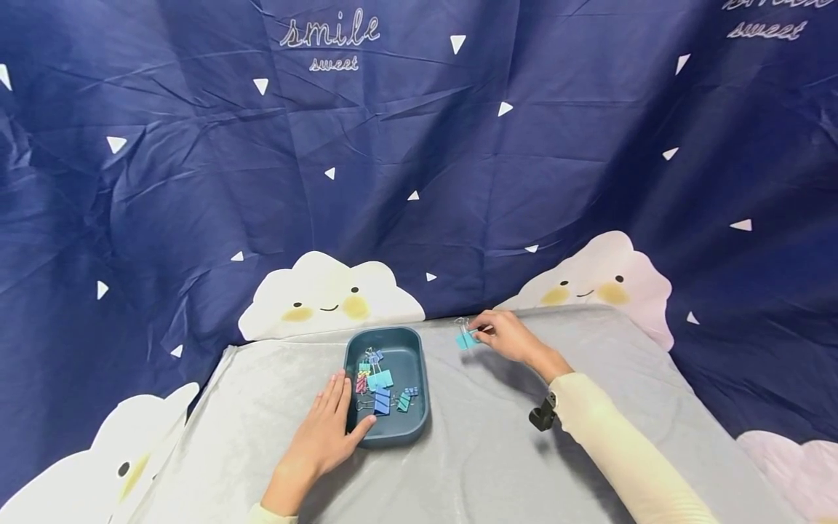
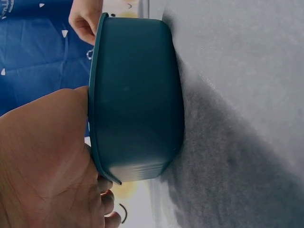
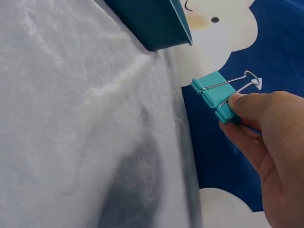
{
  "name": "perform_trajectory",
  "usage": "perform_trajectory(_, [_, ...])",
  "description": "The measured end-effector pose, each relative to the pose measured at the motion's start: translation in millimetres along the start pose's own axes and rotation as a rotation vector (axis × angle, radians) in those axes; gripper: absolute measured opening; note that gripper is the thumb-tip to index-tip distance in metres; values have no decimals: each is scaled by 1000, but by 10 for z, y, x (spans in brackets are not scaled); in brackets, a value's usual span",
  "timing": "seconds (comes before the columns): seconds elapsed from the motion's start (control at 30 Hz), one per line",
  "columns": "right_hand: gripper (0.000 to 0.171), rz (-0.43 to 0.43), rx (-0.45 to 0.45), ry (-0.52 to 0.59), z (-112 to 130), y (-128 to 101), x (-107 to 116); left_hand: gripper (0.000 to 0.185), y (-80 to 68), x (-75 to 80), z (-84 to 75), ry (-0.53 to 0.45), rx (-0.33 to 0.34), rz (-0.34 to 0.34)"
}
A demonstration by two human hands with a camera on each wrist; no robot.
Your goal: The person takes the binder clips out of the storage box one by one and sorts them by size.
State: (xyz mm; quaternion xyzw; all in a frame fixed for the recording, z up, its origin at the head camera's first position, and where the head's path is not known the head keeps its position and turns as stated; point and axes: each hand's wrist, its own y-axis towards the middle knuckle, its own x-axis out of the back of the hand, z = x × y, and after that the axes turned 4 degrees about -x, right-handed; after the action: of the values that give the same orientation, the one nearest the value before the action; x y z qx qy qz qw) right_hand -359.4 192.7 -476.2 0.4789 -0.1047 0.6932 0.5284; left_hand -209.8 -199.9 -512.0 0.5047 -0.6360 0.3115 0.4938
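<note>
My right hand [image 1: 512, 336] pinches a turquoise binder clip [image 1: 466, 340] between thumb and fingers, held above the grey cloth near its back edge. In the right wrist view the clip [image 3: 216, 92] is tilted, its two wire handles together on one side. A dark teal rectangular bin [image 1: 421, 364] stands on the cloth to the left of that hand. Inside it lie several binder clips, among them a blue clip [image 1: 382, 400], a turquoise clip [image 1: 380, 380] and a green clip [image 1: 403, 402]. My left hand [image 1: 321, 429] rests on the bin's left rim, fingers extended and thumb spread toward the near corner.
Grey plush cloth [image 1: 484, 451] covers the table. Behind it hangs a dark blue curtain [image 1: 406, 131] with white triangles and smiling clouds. A black device [image 1: 543, 415] is strapped at my right wrist.
</note>
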Motion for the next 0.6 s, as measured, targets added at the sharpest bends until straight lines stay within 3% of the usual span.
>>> perform_trajectory(0.37, [13,-57,-61,46,-176,-7,-203,91,6,9,-12,10,-12,-11])
perform_trajectory(0.6, [13,-38,-121,45,-251,-4,-347,91,2,1,-17,5,-10,-7])
